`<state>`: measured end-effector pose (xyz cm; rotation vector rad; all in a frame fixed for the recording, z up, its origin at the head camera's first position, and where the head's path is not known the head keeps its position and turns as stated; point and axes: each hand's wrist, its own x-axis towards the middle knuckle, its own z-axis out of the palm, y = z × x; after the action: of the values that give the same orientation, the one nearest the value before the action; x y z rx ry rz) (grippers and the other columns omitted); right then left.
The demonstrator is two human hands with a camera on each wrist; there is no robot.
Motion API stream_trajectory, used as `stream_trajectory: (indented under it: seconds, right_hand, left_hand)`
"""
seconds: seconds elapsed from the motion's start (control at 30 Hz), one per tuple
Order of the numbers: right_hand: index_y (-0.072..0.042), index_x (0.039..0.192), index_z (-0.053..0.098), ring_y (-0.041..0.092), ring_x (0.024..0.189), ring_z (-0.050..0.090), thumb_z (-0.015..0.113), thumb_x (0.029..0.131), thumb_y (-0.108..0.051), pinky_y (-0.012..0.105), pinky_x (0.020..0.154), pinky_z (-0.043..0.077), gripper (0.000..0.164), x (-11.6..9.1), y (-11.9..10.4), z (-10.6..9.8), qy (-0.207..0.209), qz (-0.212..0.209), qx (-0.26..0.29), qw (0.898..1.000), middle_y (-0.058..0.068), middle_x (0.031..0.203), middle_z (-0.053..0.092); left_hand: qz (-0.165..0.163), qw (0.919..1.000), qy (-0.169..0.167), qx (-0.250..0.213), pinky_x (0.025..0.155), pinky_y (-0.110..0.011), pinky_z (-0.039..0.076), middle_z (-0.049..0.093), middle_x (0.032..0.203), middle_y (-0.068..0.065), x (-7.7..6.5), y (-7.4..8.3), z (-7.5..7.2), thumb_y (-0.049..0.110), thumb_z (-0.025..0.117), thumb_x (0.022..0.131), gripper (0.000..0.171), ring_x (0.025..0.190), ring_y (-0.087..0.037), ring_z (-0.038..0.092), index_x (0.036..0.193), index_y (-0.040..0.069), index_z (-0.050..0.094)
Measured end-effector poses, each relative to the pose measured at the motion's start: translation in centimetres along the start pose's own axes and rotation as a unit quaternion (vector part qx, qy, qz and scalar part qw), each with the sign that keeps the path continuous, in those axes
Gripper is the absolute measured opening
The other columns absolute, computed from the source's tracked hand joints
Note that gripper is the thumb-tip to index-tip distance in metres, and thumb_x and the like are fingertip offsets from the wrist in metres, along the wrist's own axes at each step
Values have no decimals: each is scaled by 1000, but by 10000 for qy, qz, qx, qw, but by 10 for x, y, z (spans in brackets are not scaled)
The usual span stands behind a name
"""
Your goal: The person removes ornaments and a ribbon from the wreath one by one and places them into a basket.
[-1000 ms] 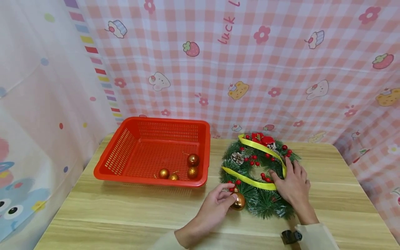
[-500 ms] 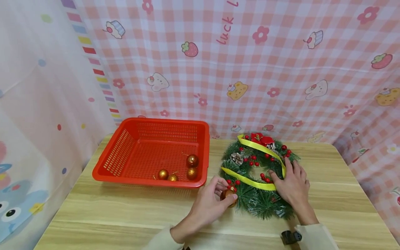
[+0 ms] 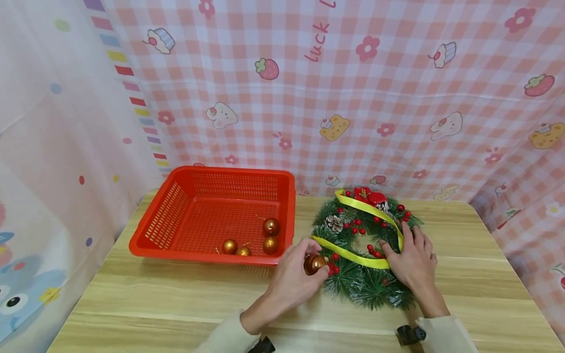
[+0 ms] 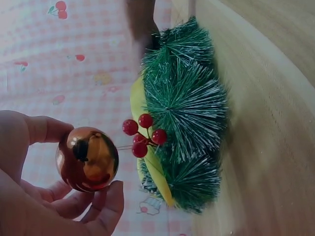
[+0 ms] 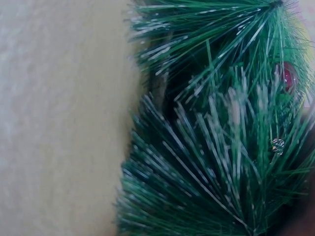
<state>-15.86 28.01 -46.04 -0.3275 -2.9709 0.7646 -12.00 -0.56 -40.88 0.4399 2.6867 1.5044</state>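
My left hand (image 3: 291, 279) pinches a shiny copper-gold bauble (image 3: 315, 264) between thumb and fingers at the left edge of a green Christmas wreath (image 3: 375, 289). In the left wrist view the bauble's thin hanging loop points toward a cluster of red berries (image 4: 140, 147) on the wreath. A yellow ribbon (image 3: 353, 257) lies in a curve across the wreath, over its pine cone (image 3: 334, 223) side and round to the right. My right hand (image 3: 415, 257) rests on the wreath's right side, fingers spread and thumb toward the centre hole. Green tufts fill the right wrist view.
A red plastic basket (image 3: 212, 257) stands to the left on the wooden table (image 3: 176, 304). Several gold baubles (image 3: 271, 227) lie in its front right part. A pink checked curtain (image 3: 282, 98) hangs behind the table.
The left hand has drawn the bauble left and slightly back, from the wreath's lower left edge toward the basket's side, turning it. Right hand, wreath and ribbon stay in place.
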Motion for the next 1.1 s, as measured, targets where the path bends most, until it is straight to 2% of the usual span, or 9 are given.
stream_trajectory:
  seconds: [0.23,0.4,0.53,0.6,0.7,0.83,0.93,1.1]
  right_hand:
    - [-6,158,12,57,141,8,47,97,-58,80,99,13,88,0,0,-1,-15,1,12,10000,33,159,7]
    - [-6,158,12,57,141,8,46,97,-59,79,99,14,88,0,1,0,-49,35,-24,10000,33,159,7]
    - [-7,159,11,57,141,8,46,97,-59,79,99,14,88,0,0,0,-69,59,-22,10000,33,159,8]
    - [-7,159,11,57,141,8,46,97,-60,79,99,14,88,0,0,0,-70,64,-17,10000,33,158,8]
    - [-7,159,11,57,141,8,45,97,-60,79,100,14,88,0,0,0,-78,62,-22,9999,33,158,8]
    - [-7,159,11,57,141,8,45,97,-60,79,100,14,88,0,0,0,-84,60,-37,9999,33,158,8]
    - [-8,159,11,57,141,8,46,97,-60,79,100,14,88,0,0,0,-67,59,-41,10000,33,158,8]
    - [-8,159,11,57,141,8,45,97,-60,79,100,15,88,0,0,0,-55,54,-42,10000,33,158,8]
  left_hand:
    - [529,9984,95,-158,81,-31,44,64,105,-3,7,-10,11,12,64,88,33,96,-17,54,121,8,61]
    - [575,9983,105,38,78,-28,47,60,107,-4,11,-20,22,12,58,94,34,90,-14,55,127,8,59]
    - [693,9969,224,312,81,-29,45,61,109,-5,13,-26,30,8,52,94,34,91,-16,53,127,8,59]
    - [628,9970,268,368,83,-31,43,62,110,-5,14,-27,33,8,48,95,33,93,-18,51,125,9,61]
    - [312,9981,373,379,81,-31,41,61,104,-1,16,-26,37,13,46,97,28,92,-17,50,119,12,64]
    - [-62,9967,637,500,62,-26,40,57,85,8,21,-25,40,29,56,98,17,76,-9,50,108,18,65]
    - [-214,9955,724,580,52,-24,36,58,81,10,23,-25,40,34,66,93,18,65,-4,48,105,20,65]
    - [-361,9951,716,577,57,-27,40,67,82,15,25,-26,41,27,69,88,18,67,-3,57,106,23,68]
